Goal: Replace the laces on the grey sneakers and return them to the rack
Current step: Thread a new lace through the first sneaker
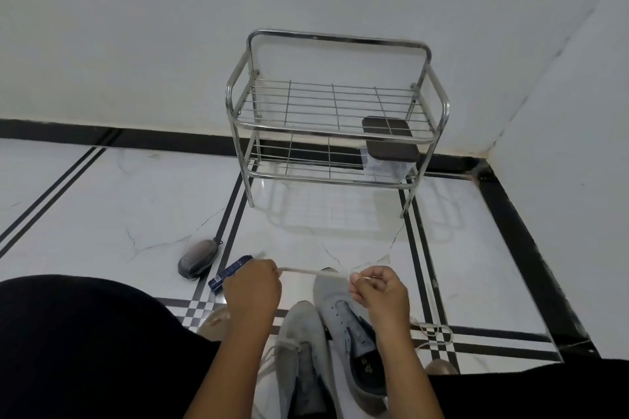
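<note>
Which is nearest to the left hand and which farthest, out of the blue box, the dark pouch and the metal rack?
From the left hand:
1. Blue box, touching its left side.
2. Dark pouch, farther left on the floor.
3. Metal rack, against the wall ahead.

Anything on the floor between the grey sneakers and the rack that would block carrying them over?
Nothing visible: bare tile lies between the grey sneakers and the rack. A dark box occupies the lower shelf's right end.
</note>
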`<state>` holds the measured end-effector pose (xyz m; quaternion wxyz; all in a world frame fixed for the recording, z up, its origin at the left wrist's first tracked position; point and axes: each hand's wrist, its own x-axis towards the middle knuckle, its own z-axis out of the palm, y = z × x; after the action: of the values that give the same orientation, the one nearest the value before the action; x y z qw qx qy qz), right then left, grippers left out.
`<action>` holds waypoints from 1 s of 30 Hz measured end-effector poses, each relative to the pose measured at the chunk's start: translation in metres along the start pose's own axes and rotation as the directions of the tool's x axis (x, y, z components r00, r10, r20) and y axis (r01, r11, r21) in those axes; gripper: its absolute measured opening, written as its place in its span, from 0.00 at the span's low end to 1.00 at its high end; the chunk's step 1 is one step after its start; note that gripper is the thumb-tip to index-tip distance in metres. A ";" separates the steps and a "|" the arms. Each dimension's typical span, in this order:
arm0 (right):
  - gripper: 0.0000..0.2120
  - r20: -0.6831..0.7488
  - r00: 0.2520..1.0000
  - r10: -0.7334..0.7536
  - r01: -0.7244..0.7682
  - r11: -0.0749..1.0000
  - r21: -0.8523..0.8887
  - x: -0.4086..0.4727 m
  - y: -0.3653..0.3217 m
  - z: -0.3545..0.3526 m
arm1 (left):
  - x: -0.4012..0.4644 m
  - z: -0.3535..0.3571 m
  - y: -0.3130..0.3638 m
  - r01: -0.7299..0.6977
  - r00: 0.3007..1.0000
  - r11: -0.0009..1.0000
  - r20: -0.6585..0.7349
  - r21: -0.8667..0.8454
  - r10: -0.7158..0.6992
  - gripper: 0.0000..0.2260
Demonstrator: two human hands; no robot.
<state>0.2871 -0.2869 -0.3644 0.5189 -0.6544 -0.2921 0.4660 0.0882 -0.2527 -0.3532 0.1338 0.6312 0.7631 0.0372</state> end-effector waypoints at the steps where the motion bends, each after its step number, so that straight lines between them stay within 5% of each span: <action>1: 0.04 0.028 1.000 0.012 -0.011 0.998 -0.062 0.000 0.007 0.004 | -0.001 0.007 -0.002 0.006 1.000 0.997 0.002 0.082 -0.006 0.11; 2: 0.04 0.059 0.998 0.033 -0.025 0.991 -0.128 0.000 0.015 0.009 | -0.001 0.015 -0.003 -0.011 0.999 0.994 0.034 0.111 0.007 0.12; 4: 0.06 0.120 0.990 0.075 -0.046 0.973 -0.227 -0.002 0.036 0.017 | -0.002 0.043 -0.003 -0.030 0.985 0.986 0.161 -0.165 0.057 0.16; 6: 0.09 0.148 0.983 0.111 -0.069 0.963 -0.259 -0.004 0.053 0.023 | -0.006 0.062 0.002 0.052 0.934 0.846 0.326 -0.531 0.147 0.17; 9: 0.08 0.131 0.968 0.215 -0.191 0.966 -0.173 -0.005 0.068 0.025 | -0.014 0.080 0.003 0.160 0.877 0.682 0.420 -0.714 0.234 0.11; 17: 0.03 0.073 0.942 0.328 -0.323 0.944 -0.070 0.007 0.089 0.031 | -0.012 0.110 -0.007 0.236 0.847 0.636 0.476 -0.735 0.237 0.06; 21: 0.06 0.050 0.916 0.398 -0.393 0.916 -0.082 0.009 0.108 0.033 | -0.009 0.122 -0.009 0.293 0.881 0.731 0.471 -0.616 0.044 0.07; 23: 0.09 0.049 0.931 0.362 -0.309 0.853 -0.420 0.007 0.132 0.031 | -0.010 0.131 -0.012 0.337 0.886 0.805 0.453 -0.488 -0.096 0.06; 25: 0.13 0.165 0.941 0.294 -0.061 0.630 -0.774 -0.001 0.150 0.032 | -0.013 0.141 -0.016 0.375 0.878 0.833 0.443 -0.406 -0.179 0.08; 27: 0.15 0.229 0.945 0.235 0.097 0.466 -0.880 -0.010 0.163 0.036 | -0.016 0.151 -0.017 0.376 0.870 0.852 0.455 -0.364 -0.190 0.09; 30: 0.12 0.252 0.955 0.155 0.164 0.430 -0.888 -0.012 0.167 0.037 | -0.023 0.159 -0.014 0.365 0.862 0.868 0.475 -0.337 -0.178 0.06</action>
<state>0.2317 -0.3307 -0.5206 0.0400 -0.7513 -0.5712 0.3282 0.1188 -0.2954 -0.5056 0.4334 0.4635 0.7719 0.0393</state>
